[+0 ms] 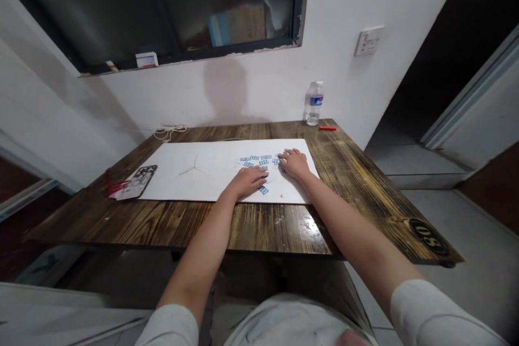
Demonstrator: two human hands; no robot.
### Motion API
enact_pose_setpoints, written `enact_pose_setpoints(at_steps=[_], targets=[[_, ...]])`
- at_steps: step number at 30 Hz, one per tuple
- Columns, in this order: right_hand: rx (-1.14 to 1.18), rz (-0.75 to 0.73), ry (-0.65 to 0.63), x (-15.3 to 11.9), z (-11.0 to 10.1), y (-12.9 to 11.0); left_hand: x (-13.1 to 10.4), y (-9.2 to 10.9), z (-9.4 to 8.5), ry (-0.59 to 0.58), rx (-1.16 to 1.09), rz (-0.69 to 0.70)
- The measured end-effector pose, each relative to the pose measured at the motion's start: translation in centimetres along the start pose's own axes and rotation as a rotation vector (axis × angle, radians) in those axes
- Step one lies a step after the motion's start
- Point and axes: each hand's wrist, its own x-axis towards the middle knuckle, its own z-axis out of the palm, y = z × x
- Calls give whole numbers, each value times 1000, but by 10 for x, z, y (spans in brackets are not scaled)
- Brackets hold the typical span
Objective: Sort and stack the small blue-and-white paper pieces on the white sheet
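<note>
Several small blue-and-white striped pieces (264, 162) lie scattered on the right part of a white board (219, 175). My left hand (248, 181) rests palm down on the board with its fingers stretched out over some of them. Just below its fingertips is one striped piece (263, 190). My right hand (294, 163) lies near the board's right edge, fingers spread and reaching left beside the pieces. Whatever is under either palm is hidden. The pieces are too small to tell if they are loose tiles or cards.
The board lies on a dark wooden table (162, 221). A phone in a patterned case (141, 181) with a red cord overlaps its left end. Toward the back are a white cable (168, 131), a water bottle (315, 104) and a red pen-like stick (327, 128). A wall stands behind.
</note>
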Motion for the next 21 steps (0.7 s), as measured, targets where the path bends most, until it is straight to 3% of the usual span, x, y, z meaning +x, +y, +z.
enact_pose_setpoints(at_steps=[5, 17, 21], targets=[[49, -75, 14, 3, -4, 2, 0, -1, 2, 8, 3, -7], [180, 160, 131, 6, 5, 20, 0, -3, 4, 40, 17, 25], [194, 97, 169, 8, 5, 18, 0, -4, 4, 25, 15, 9]])
